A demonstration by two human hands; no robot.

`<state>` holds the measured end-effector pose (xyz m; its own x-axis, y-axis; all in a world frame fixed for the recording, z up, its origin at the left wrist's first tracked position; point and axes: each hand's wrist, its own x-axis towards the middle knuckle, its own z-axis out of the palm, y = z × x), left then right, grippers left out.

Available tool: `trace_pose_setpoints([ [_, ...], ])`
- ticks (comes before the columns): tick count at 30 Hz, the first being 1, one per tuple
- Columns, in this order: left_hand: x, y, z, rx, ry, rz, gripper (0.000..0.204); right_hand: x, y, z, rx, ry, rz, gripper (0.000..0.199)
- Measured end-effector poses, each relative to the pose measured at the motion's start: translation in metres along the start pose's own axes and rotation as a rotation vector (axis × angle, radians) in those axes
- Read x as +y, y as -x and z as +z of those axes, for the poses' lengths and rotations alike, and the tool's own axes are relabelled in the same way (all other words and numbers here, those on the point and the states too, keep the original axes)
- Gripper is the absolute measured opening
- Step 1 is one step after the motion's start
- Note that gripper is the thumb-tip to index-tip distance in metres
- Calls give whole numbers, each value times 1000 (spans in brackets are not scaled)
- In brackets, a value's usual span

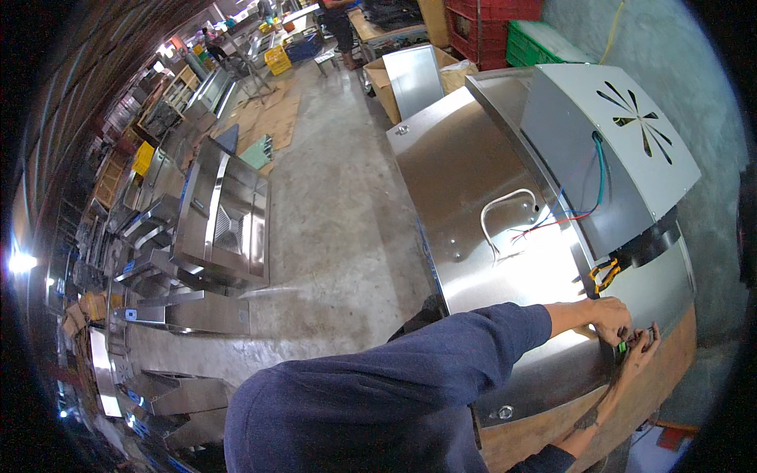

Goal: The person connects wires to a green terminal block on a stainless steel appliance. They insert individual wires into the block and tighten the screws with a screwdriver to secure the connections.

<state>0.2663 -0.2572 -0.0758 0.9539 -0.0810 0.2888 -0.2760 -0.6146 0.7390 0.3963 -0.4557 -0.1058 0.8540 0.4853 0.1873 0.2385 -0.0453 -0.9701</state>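
Both hands met at the lower right of the frame: left hand (611, 317) and right hand (640, 347) pinched shut around a small green part (622, 345) on the steel cabinet (473, 173), below yellow wires (603, 273).

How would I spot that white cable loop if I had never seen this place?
Find the big steel cabinet on the right, beside the grey panel with fan-shaped slots. On the cabinet's flat top lies the white loop, next to the panel's edge. Unlike the thin red, blue and teal wires nearby, it is thick, white and bent into an arch.
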Motion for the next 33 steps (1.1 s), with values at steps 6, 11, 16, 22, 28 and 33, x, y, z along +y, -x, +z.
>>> trace_pose_setpoints([
  [6, -11, -14, 16, -30, -26, 6, 32, -12, 4, 0, 48, 77, 17, 48],
  [11, -3, 2, -5, -56, 208, 60, 49, -52, 18, 31, 110, 260, -43, 42],
  [16, -13, 0, -13, -107, -42, 70, 38, -47, 17, 34, 25, 132, -40, 43],
  [22, 9, 4, -29, -104, -67, -94, 40, -69, 21, 44, 48, 133, 22, 41],
  [28, 8, 3, -23, -100, -51, -76, 37, -55, 23, 47, 105, -192, -31, 43],
  [33, 6, 4, -24, -99, -39, -103, 36, -59, 16, 42, 65, 133, 41, 51],
])
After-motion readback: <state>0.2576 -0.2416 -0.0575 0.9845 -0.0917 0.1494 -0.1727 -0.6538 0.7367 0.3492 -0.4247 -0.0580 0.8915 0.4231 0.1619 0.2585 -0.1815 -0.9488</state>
